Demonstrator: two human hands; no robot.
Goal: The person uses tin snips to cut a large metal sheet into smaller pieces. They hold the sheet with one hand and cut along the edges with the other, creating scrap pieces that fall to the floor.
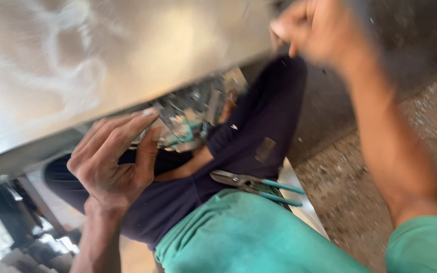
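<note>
A large shiny metal sheet (102,55) fills the upper left and slants down across my lap. My left hand (112,156) is under its lower edge, fingers spread against the sheet beside a cluster of small metal pieces (188,119). My right hand (314,28) is at the sheet's upper right edge with fingers curled on it; the view is blurred there. A pair of tin snips with teal handles (256,186) lies on my lap, apart from both hands.
I sit in dark trousers (249,136) and a teal shirt (244,237). A gritty concrete floor (360,202) is to the right. Metal scraps and dark objects (21,227) lie at the lower left.
</note>
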